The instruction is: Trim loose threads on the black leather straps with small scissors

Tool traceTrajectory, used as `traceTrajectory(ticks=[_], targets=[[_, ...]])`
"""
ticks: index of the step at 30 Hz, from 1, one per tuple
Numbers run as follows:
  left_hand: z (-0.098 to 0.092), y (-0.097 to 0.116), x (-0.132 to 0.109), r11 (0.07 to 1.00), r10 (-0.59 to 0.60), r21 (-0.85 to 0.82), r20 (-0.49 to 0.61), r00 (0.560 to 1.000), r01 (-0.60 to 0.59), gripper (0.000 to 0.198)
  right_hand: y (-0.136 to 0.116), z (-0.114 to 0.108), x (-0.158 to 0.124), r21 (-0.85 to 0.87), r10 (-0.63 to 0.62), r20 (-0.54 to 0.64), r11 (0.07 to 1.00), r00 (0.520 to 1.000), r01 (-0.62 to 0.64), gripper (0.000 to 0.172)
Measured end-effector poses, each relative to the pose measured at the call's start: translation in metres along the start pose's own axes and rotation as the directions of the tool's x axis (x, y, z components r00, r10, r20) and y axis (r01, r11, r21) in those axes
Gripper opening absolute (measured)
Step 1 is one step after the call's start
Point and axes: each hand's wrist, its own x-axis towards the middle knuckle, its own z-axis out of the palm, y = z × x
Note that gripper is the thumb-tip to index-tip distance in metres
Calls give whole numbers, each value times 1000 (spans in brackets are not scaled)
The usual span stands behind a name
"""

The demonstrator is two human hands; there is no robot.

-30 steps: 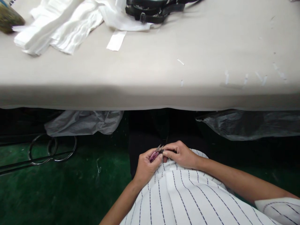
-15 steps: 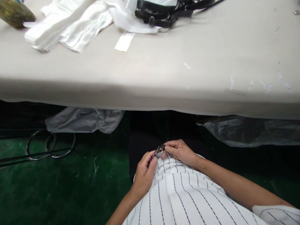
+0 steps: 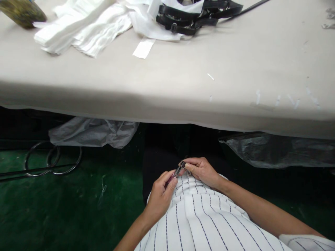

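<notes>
In my lap, above the striped white shirt, my two hands meet. My left hand (image 3: 160,193) is closed round the dark reddish handle of a small plier-like metal tool (image 3: 178,170). The tool's tip points up and right toward my right hand (image 3: 202,170), touching or nearly touching what that hand pinches. Between my right thumb and fingers is a small black piece with a shiny metal part (image 3: 183,164). Its exact kind is too small to make out, and the fingers hide part of it.
Ahead is a table with a beige cover (image 3: 170,83). On it lie stacked white strips (image 3: 78,31), black buckled straps (image 3: 183,21), a yellowish-green container (image 3: 23,14) and paper scraps (image 3: 210,76). Plastic bags (image 3: 96,132) and metal rings (image 3: 39,160) show below the table edge.
The tool's jaws, spread apart before, now look closer together by the small black piece. Both hands stay in nearly the same place. The view has shifted slightly.
</notes>
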Motion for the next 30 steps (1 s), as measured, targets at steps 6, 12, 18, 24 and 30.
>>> traceTrajectory(ticks=[6,12,18,24,30], targets=[[-1,2,0,998,-17,-56,-1,1000,17,34,4,-2,-1,-8,-10,14,1000,1000,10,27],[-2,1,1,998,-19,-57,16,1000,20,33,7,-3,0,-29,5,4,1000,1000,-5,28],[-1,-1,1,998,-23,-65,8,1000,23,34,5,-2,-1,-31,-12,10,999,1000,12,25],[-2,1,1,997,-24,-78,15,1000,25,34,4,-1,-2,-64,-29,11,998,1000,30,24],[-2,3,1,997,-40,-72,30,999,42,36,3,-4,-4,-268,-133,8,955,991,131,27]])
